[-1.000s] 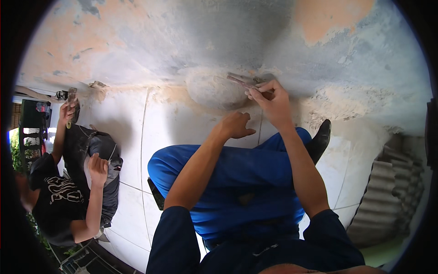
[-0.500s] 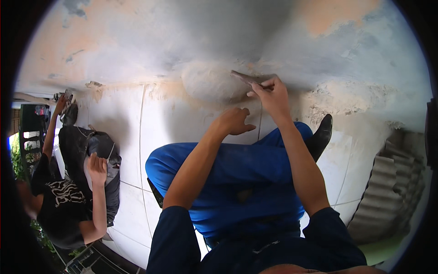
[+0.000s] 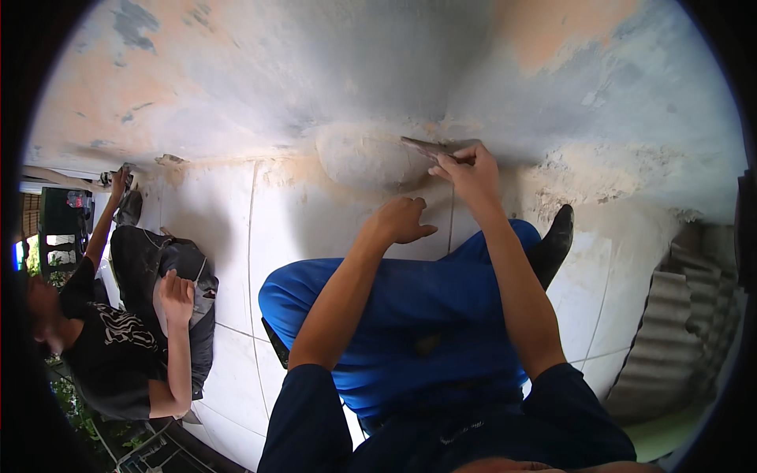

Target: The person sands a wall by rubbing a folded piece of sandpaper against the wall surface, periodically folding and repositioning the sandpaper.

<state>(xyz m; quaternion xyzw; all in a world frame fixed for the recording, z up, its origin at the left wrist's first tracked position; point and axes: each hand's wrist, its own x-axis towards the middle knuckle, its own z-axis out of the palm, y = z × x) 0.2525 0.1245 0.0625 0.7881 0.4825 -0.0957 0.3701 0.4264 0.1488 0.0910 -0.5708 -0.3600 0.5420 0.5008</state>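
At the foot of the patchy grey-and-orange wall (image 3: 378, 71), just right of the middle, the right hand (image 3: 475, 175) pinches a thin, dark, flat-bladed tool (image 3: 424, 147) between thumb and fingers. The tool's long axis runs mainly left to right, its free tip pointing left and slightly far, in front of the right part of a rounded grey mound (image 3: 364, 158) (whether the tip touches it, I cannot tell). That mound lies left of the right hand and to the far side of the left hand (image 3: 402, 221). The left hand holds nothing visible, its fingers loosely bent, with white floor tiles (image 3: 285, 229) behind it. It sits nearer the body than the tool, left of the right hand and apart from it.
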